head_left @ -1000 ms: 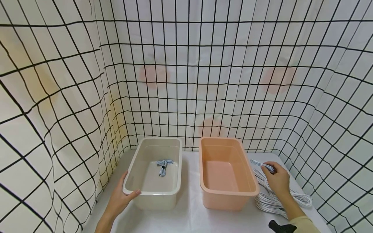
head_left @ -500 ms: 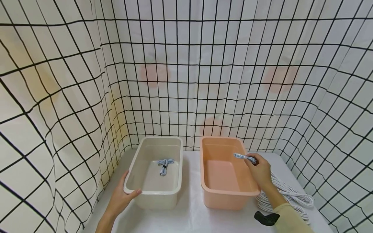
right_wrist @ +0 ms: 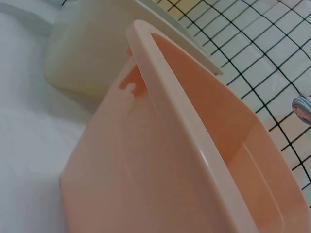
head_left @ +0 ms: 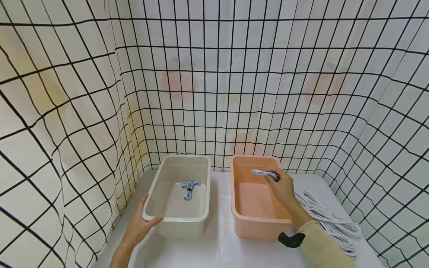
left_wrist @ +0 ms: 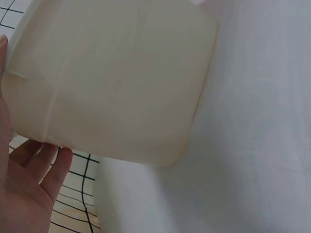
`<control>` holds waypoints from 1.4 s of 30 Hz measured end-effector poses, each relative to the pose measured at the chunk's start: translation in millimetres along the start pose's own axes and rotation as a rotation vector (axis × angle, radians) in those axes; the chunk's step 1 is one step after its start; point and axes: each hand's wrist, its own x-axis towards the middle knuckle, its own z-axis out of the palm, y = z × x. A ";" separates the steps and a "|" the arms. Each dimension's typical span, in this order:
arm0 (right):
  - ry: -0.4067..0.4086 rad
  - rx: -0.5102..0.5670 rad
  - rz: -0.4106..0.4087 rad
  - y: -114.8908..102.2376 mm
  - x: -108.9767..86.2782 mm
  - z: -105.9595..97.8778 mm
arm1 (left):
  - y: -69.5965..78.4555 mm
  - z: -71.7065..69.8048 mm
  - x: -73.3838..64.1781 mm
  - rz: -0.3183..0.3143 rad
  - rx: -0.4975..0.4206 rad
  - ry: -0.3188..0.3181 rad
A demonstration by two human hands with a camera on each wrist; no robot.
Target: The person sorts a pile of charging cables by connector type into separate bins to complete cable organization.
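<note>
My right hand [head_left: 282, 189] pinches a folded bundle of light blue-and-white cable [head_left: 259, 172] over the peach plastic tub [head_left: 259, 226]. In the right wrist view only the end of that cable bundle [right_wrist: 302, 109] shows at the right edge, above the tub's rim [right_wrist: 194, 131]. The left hand [head_left: 140, 226] holds the near left corner of a cream plastic tub [head_left: 181, 220], thumb over the rim; its fingers [left_wrist: 54, 170] bend against the tub's wall [left_wrist: 112, 82] in the left wrist view. Inside the cream tub lie bundled blue-and-white cables [head_left: 189, 190], one with a black tie.
Coiled white cables [head_left: 335, 223] lie on the white table [head_left: 218, 242] right of the peach tub, partly behind my right forearm. Black wire grid [head_left: 214, 93] encloses the table at the back and both sides. A narrow gap separates the tubs.
My right hand has carried the cable bundle leftward and up, from beside the white coils to above the peach tub. The left hand keeps its hold on the cream tub.
</note>
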 end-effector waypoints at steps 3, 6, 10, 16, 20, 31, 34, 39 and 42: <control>-0.021 0.022 -0.002 -4.5 3.9 8.1 | -0.1 -0.8 0.0 -0.001 0.002 0.002; -0.027 0.037 -0.008 -8.3 6.5 15.0 | 0.3 -1.5 -0.1 -0.006 -0.003 -0.004; -0.017 0.060 -0.043 -11.6 8.6 24.8 | 0.5 -2.3 -0.3 -0.018 -0.007 -0.009; -0.010 0.104 -0.078 -14.6 8.9 39.6 | 1.1 -4.0 -1.5 -0.023 0.000 -0.004; -0.015 0.074 -0.068 -18.4 9.1 46.6 | 1.7 -5.4 -2.5 -0.021 0.001 -0.010; -0.116 0.085 -0.033 -40.2 24.1 70.0 | 0.5 -5.6 -0.1 -0.023 0.000 -0.009; -0.152 0.108 -0.012 -48.1 29.1 80.1 | 0.7 -4.8 1.4 -0.028 -0.010 -0.017; -0.172 0.137 -0.046 -60.4 36.4 100.5 | 0.9 -3.9 2.4 -0.029 -0.021 -0.017; -0.178 0.139 -0.046 -66.2 39.1 112.9 | 0.6 -2.7 2.1 -0.027 -0.025 -0.018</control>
